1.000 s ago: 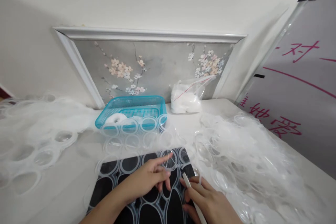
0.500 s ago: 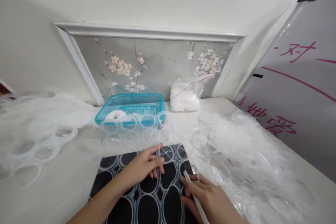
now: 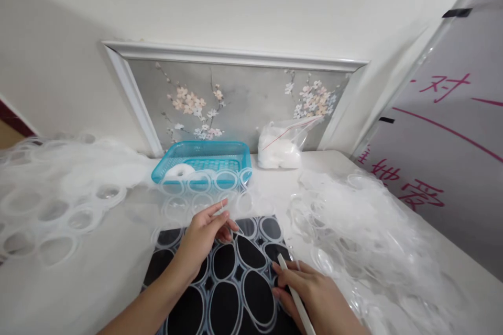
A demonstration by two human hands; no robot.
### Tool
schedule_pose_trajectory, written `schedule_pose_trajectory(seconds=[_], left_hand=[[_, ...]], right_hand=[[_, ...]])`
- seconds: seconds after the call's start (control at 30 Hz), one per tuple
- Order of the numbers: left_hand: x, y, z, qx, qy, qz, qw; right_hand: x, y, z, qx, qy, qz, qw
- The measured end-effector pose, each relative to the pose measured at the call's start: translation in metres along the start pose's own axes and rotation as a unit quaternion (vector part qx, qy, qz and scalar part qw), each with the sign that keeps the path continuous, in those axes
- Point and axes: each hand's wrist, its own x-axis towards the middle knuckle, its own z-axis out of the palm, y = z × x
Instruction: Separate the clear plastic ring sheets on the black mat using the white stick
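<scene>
A black board lies before me under a translucent sheet of plastic rings. Over its upper part, my left hand is closed, thumb and fingers pinching the edge of the sheet, where ring outlines draw up to the fingertips. My right hand grips a slim white stick-like tool at the board's right side. The tool's tip points up and left, over a ring; whether it touches the sheet I cannot tell.
Behind the board, a blue plastic basket holds a white roll, with ring sheeting draped over its front. A zip bag of white material stands against the wall. Heaps of ring sheets lie left and right. A whiteboard stands at right.
My left hand has moved left and slightly up, and the ring edge near its fingers is pulled out of shape. My right hand stays nearly in place with the tool. The view has shifted slightly.
</scene>
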Motion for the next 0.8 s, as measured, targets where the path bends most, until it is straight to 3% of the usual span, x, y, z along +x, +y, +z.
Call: schedule_pose_trajectory(seconds=[0.17,0.37,0.47,0.57,0.67,0.8], left_hand=[[-0.005,0.0,0.001,-0.013,0.03,0.072,0.997],[-0.008,-0.005,0.006,-0.221,0.072,0.068,0.97],[-0.007,-0.005,0.006,-0.255,0.101,0.09,0.957],[-0.008,0.004,0.005,-0.262,0.128,0.155,0.944],[-0.021,0.024,0.002,-0.267,0.105,0.178,0.941],[-0.057,0.058,-0.004,-0.304,0.032,0.125,0.944]], right_hand=[[0.001,0.001,0.002,0.003,0.028,-0.005,1.0],[0.005,-0.011,-0.007,-0.042,-0.039,0.02,0.998],[0.004,-0.014,-0.005,-0.071,-0.049,0.026,0.996],[0.003,-0.012,0.001,-0.096,-0.036,0.027,0.994],[0.005,-0.01,0.005,-0.093,-0.015,0.025,0.995],[0.008,-0.014,-0.005,-0.056,0.017,0.039,0.998]])
